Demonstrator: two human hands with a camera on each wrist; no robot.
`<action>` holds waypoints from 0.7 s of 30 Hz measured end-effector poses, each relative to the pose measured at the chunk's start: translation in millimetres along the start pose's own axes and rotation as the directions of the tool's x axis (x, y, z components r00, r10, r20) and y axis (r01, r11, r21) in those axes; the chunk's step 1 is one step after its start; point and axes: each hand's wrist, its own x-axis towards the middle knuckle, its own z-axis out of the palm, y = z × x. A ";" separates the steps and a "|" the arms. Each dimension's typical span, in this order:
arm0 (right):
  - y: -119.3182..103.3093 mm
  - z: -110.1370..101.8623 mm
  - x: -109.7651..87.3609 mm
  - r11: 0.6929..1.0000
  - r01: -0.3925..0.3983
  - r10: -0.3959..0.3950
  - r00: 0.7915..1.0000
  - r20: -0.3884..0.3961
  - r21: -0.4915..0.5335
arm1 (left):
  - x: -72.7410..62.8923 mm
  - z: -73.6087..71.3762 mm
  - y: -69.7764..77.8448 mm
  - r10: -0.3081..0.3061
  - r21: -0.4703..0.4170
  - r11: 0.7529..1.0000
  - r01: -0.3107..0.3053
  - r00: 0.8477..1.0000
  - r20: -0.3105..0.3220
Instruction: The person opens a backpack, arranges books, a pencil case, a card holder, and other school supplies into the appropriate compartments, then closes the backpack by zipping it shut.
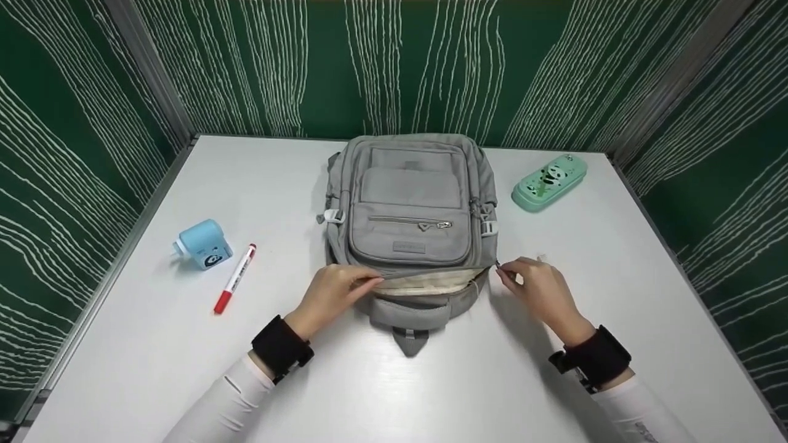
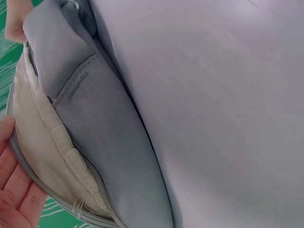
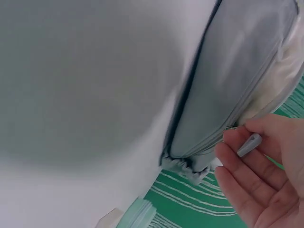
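Note:
A grey backpack [image 1: 406,184] lies on the white table with its top toward me. Its main compartment gapes along the top, showing a cream lining [image 2: 38,123]. At the left end of this opening, my left hand [image 1: 332,292] pinches the zippered edge [image 2: 35,176] between thumb and fingers. Over at the right side of the bag, my right hand [image 1: 538,289] holds a grey zipper pull [image 3: 250,145] between thumb and forefinger. The other right-hand fingers [image 3: 244,187] are loosely bent beside it. The top handle [image 1: 411,314] lies just below the opening.
Left of the bag are a light blue panda bottle [image 1: 208,243], lying on its side, and a red-capped white marker [image 1: 236,279]. A mint green panda pencil case [image 1: 550,183] lies at the back right. Green panels with white lines stand around the table [image 1: 394,394].

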 end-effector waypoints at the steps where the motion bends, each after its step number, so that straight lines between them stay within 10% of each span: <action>1: -3.5 -1.5 -1.5 1.000 0.010 -0.010 1.000 -0.004 0.000 | -0.1 0.2 0.3 0.001 0.004 1.000 -0.001 1.000 -0.001; 21: -63.5 -8.5 -15.3 0.975 0.223 -0.224 0.973 -0.061 -0.019 | 2.9 1.0 2.6 0.012 0.012 1.000 -0.012 1.000 0.011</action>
